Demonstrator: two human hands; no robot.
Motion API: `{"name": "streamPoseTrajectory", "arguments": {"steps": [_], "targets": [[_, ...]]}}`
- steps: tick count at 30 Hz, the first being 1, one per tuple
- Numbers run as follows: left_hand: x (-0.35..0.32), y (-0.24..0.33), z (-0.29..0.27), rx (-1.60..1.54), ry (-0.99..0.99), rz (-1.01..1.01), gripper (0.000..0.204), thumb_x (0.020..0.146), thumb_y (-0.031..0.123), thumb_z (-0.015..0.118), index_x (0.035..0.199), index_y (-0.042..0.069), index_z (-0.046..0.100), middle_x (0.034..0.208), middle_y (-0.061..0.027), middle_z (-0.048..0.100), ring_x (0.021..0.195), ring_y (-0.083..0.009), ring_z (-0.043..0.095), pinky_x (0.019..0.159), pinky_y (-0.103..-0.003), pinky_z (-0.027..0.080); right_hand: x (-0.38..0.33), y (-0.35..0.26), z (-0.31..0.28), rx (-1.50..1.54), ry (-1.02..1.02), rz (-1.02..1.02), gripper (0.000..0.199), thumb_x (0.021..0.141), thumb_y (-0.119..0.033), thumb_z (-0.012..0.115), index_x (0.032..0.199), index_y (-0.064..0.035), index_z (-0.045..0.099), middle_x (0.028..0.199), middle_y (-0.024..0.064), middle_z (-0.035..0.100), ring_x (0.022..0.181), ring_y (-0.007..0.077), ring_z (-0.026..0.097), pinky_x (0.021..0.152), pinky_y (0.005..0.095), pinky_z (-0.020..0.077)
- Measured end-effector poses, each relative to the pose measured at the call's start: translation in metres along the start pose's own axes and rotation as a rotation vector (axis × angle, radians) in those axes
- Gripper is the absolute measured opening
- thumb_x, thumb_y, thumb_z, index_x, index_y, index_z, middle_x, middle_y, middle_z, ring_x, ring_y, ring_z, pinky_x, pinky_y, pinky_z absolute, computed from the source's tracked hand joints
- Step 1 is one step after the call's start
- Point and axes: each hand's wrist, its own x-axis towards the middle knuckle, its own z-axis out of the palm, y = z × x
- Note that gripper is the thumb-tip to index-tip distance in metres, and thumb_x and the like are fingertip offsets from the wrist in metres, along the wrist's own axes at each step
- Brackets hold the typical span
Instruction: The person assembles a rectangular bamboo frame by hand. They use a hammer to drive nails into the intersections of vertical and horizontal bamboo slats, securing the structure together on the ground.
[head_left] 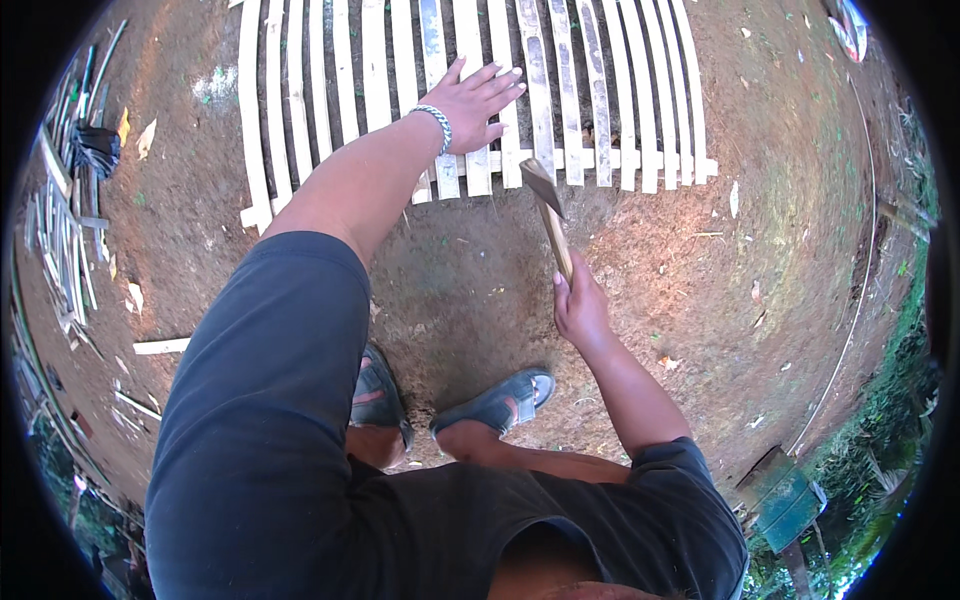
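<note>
Reader: State of the left hand?

Manual: Your left hand (476,106) lies palm down on a panel of long, narrow, pale wooden slats (403,70). The fingers are spread and the thumb stands apart from them. A pale, chain-like bracelet (437,124) encircles the wrist just behind that hand.

Reader: State of the right hand?

Manual: Your right hand (583,308) is wrapped around the handle of a wooden-handled hand tool with a dark, wedge-shaped metal head (547,205). The head is ahead of this hand, near the slat ends; whether it touches them, you cannot tell from this view.

Reader: Surroundings?

Manual: The panel extends to both sides of your left hand and beyond it. A pale wooden crosspiece (711,168) crosses the slats, nearer your body than that hand. 2 dark open-heeled sandals (490,408) are left of your right hand and nearer your body, on bare brown soil (470,285). Thin wooden strips (62,250) lie heaped well left of your left hand.
</note>
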Motion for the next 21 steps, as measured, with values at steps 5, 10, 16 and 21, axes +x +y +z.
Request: {"name": "streamPoseTrajectory", "arguments": {"steps": [5, 10, 16, 21], "targets": [[0.002, -0.003, 0.0, -0.036, 0.015, 0.009, 0.068, 0.108, 0.045, 0.042, 0.167, 0.024, 0.018, 0.175, 0.0015, 0.013, 0.161, -0.0211, 0.01, 0.131, -0.055, 0.006, 0.019, -0.008, -0.009, -0.077, -0.129, 0.153, 0.045, 0.106, -0.023, 0.053, 0.148, -0.0128, 0.042, 0.114, 0.0293, 0.068, 0.096, 0.0494, 0.069, 0.084, 0.0564, 0.0559], [0.0, -0.003, 0.002, -0.058, 0.028, 0.006, 0.068, 0.107, 0.045, 0.043, 0.167, 0.025, 0.018, 0.175, 0.0027, 0.012, 0.161, -0.0204, 0.011, 0.131, -0.054, 0.005, -0.001, -0.009, -0.008, 0.057, 0.128, -0.067, 0.042, 0.106, -0.023, 0.053, 0.146, -0.0143, 0.045, 0.114, 0.0296, 0.068, 0.096, 0.0496, 0.069, 0.084, 0.0565, 0.0557], [0.002, -0.003, 0.0, -0.07, 0.0, 0.007, 0.067, 0.108, 0.046, 0.041, 0.167, 0.026, 0.017, 0.176, 0.0033, 0.011, 0.161, -0.0198, 0.01, 0.132, -0.053, 0.003, 0.012, -0.008, 0.0, -0.095, -0.085, 0.216, 0.045, 0.104, -0.018, 0.057, 0.146, -0.0121, 0.045, 0.113, 0.029, 0.069, 0.095, 0.0504, 0.069, 0.081, 0.0564, 0.0565], [-0.002, -0.001, 0.002, -0.089, -0.006, 0.013, 0.068, 0.107, 0.046, 0.041, 0.167, 0.026, 0.018, 0.176, 0.0035, 0.01, 0.162, -0.0193, 0.009, 0.131, -0.053, 0.003, 0.007, -0.016, -0.016, -0.189, 0.066, -0.112, 0.045, 0.104, -0.018, 0.055, 0.147, -0.0114, 0.043, 0.103, 0.0267, 0.07, 0.085, 0.0442, 0.072, 0.07, 0.0536, 0.0585]]}}
